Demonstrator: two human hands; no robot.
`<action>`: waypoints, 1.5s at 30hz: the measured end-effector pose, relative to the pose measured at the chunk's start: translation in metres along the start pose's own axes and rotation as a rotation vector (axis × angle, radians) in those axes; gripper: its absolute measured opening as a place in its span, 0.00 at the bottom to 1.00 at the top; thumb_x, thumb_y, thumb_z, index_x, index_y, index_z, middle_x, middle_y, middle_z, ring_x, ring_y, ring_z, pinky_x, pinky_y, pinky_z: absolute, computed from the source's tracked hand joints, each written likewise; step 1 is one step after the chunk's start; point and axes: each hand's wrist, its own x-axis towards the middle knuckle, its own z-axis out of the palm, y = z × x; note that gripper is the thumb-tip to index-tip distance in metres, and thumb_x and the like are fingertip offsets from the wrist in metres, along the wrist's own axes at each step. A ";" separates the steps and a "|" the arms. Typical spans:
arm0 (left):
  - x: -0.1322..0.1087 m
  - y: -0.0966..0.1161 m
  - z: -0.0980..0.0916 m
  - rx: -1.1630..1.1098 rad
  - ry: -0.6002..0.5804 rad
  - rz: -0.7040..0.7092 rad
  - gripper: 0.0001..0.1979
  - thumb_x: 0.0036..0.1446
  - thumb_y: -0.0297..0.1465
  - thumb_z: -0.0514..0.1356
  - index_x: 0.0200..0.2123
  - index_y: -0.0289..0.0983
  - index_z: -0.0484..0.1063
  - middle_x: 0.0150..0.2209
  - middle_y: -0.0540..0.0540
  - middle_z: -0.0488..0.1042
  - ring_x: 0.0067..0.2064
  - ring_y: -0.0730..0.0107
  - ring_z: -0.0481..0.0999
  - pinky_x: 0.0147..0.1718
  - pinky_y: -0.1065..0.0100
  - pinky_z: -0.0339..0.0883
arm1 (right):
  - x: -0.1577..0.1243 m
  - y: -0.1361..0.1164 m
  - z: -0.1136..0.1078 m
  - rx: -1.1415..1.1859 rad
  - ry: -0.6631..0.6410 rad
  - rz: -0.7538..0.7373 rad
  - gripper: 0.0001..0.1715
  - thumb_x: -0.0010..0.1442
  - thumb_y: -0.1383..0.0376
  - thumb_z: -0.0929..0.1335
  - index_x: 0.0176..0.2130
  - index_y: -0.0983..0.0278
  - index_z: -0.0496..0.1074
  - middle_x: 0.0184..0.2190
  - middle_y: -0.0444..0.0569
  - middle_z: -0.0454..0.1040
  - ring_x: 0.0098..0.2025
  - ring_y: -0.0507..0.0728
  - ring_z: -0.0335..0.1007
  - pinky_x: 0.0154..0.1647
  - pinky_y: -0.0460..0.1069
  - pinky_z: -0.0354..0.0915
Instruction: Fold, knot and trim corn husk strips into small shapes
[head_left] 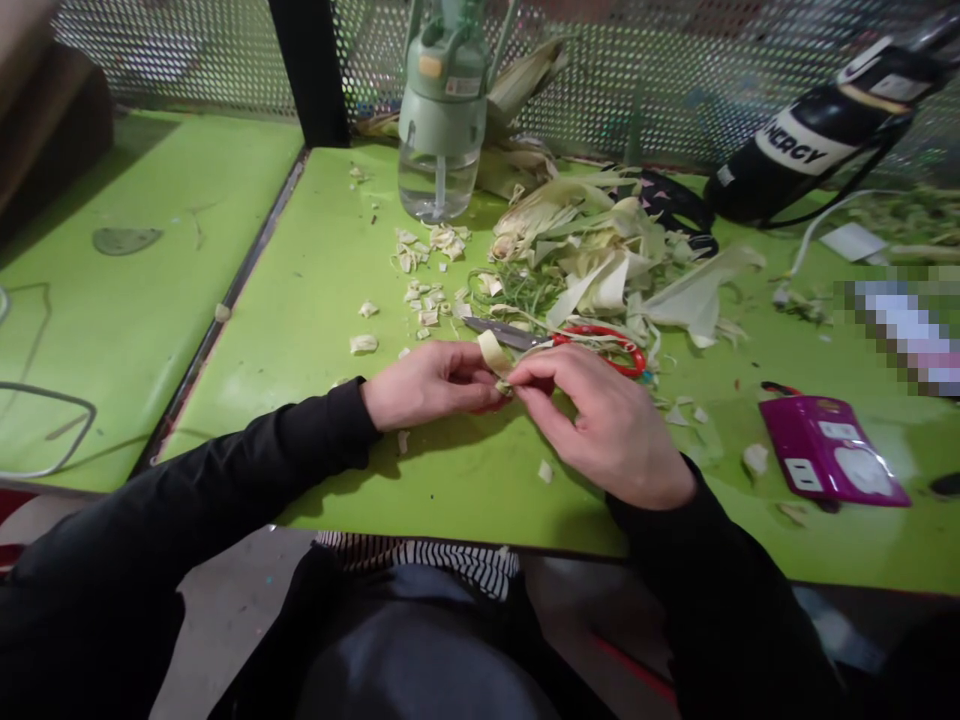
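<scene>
Between my fingertips is a narrow, pale strip of corn husk (493, 353), curled at its upper end. My left hand (439, 385) pinches it from the left, thumb against fingers. From the other side my right hand (600, 415) grips its lower part with thumb and forefinger. Just beyond my hands lie scissors with red handles (634, 352), their blades pointing left and partly covered by husk shreds. Behind them is a heap of corn husks (600, 265) with green shreds. Small cut husk pieces (427, 300) are scattered left of the heap.
A green-topped water bottle (442, 130) stands at the back, near a perforated metal screen (600, 90). A black bottle (810, 145) leans at the back right. To my right lies a purple packet (832, 450). A gap (225, 300) separates two green tabletops.
</scene>
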 end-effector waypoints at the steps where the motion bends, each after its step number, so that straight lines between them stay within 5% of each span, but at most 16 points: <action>1: 0.000 -0.001 0.000 0.019 0.001 0.010 0.09 0.56 0.25 0.61 0.42 0.30 0.74 0.30 0.50 0.75 0.30 0.79 0.70 0.33 0.74 0.66 | 0.000 -0.001 0.000 -0.017 0.005 -0.001 0.06 0.64 0.73 0.66 0.38 0.62 0.69 0.33 0.48 0.76 0.36 0.56 0.73 0.39 0.51 0.69; 7: 0.001 -0.007 -0.001 0.019 0.025 0.038 0.07 0.54 0.22 0.62 0.38 0.31 0.75 0.31 0.49 0.77 0.31 0.77 0.73 0.35 0.73 0.69 | -0.001 -0.003 0.004 -0.084 -0.011 -0.096 0.11 0.63 0.74 0.65 0.37 0.58 0.70 0.31 0.45 0.76 0.37 0.57 0.73 0.38 0.53 0.70; 11: 0.000 -0.005 -0.001 -0.143 0.016 0.014 0.03 0.56 0.22 0.63 0.35 0.31 0.73 0.31 0.47 0.79 0.34 0.76 0.78 0.39 0.71 0.73 | 0.001 0.000 -0.002 0.001 0.040 -0.008 0.07 0.63 0.71 0.67 0.39 0.58 0.72 0.39 0.48 0.79 0.42 0.59 0.75 0.43 0.56 0.71; 16: -0.002 -0.003 0.000 -0.355 0.041 -0.067 0.09 0.55 0.22 0.66 0.41 0.30 0.73 0.31 0.46 0.79 0.36 0.74 0.80 0.42 0.68 0.74 | 0.003 0.005 -0.009 -0.014 0.074 0.051 0.03 0.63 0.66 0.70 0.38 0.59 0.75 0.40 0.52 0.76 0.45 0.61 0.74 0.45 0.58 0.70; 22: -0.001 -0.004 0.002 -0.293 -0.008 -0.014 0.05 0.55 0.18 0.64 0.36 0.30 0.74 0.31 0.48 0.78 0.33 0.79 0.77 0.40 0.73 0.71 | 0.002 0.005 -0.002 -0.044 0.047 -0.039 0.04 0.65 0.67 0.68 0.37 0.60 0.75 0.38 0.50 0.76 0.42 0.58 0.73 0.45 0.56 0.69; 27: 0.000 -0.005 0.002 -0.276 -0.021 0.057 0.04 0.55 0.21 0.65 0.34 0.31 0.73 0.33 0.46 0.79 0.35 0.76 0.77 0.42 0.71 0.70 | 0.001 0.003 -0.004 0.006 0.160 0.080 0.03 0.61 0.65 0.72 0.38 0.60 0.75 0.41 0.51 0.75 0.44 0.59 0.73 0.43 0.55 0.71; 34: 0.000 -0.007 0.003 -0.172 -0.024 0.087 0.07 0.57 0.25 0.64 0.40 0.32 0.77 0.34 0.47 0.79 0.32 0.77 0.73 0.36 0.72 0.67 | 0.002 0.002 -0.002 0.029 0.161 0.017 0.05 0.62 0.68 0.71 0.39 0.59 0.77 0.39 0.49 0.76 0.42 0.58 0.74 0.42 0.55 0.72; 38: -0.001 -0.006 0.006 -0.213 -0.021 0.172 0.06 0.57 0.25 0.64 0.40 0.33 0.76 0.35 0.46 0.79 0.37 0.75 0.76 0.43 0.71 0.69 | 0.003 0.003 -0.003 -0.015 0.251 0.018 0.07 0.61 0.69 0.71 0.40 0.59 0.78 0.38 0.50 0.76 0.41 0.58 0.74 0.41 0.55 0.72; 45: -0.004 -0.006 0.009 -0.254 0.092 0.153 0.11 0.56 0.28 0.67 0.42 0.33 0.74 0.38 0.46 0.80 0.37 0.73 0.78 0.43 0.69 0.71 | -0.003 -0.003 -0.002 -0.061 0.247 -0.071 0.08 0.59 0.67 0.71 0.41 0.58 0.79 0.40 0.52 0.77 0.40 0.59 0.74 0.38 0.55 0.71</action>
